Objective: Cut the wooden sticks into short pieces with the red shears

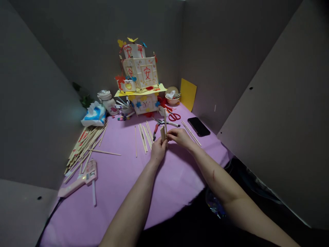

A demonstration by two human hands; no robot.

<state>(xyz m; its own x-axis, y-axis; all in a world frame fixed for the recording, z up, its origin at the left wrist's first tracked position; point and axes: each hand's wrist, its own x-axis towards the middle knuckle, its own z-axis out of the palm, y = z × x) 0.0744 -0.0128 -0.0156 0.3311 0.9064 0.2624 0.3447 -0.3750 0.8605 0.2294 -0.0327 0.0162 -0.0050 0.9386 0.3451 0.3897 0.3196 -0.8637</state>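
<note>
A small upright bundle of short wooden sticks (162,133) is gripped by my left hand (158,151), its fingers closed around the lower part. A longer wooden stick (165,119) stands up beside the bundle. My right hand (181,138) pinches at this longer stick, close to my left fingertips. Just beyond my hands lie pliers (156,129) with red and grey handles, partly hidden. Several loose sticks (143,139) rest on the purple cloth (123,178) to the left of the bundle.
A decorated paper-and-stick tower (145,73) stands at the back, with red scissors (174,117) before it. A phone (198,126) lies right. On the left are a stick pile (83,145), a pink glue gun (88,175), a tissue pack (94,116) and a jar (107,103).
</note>
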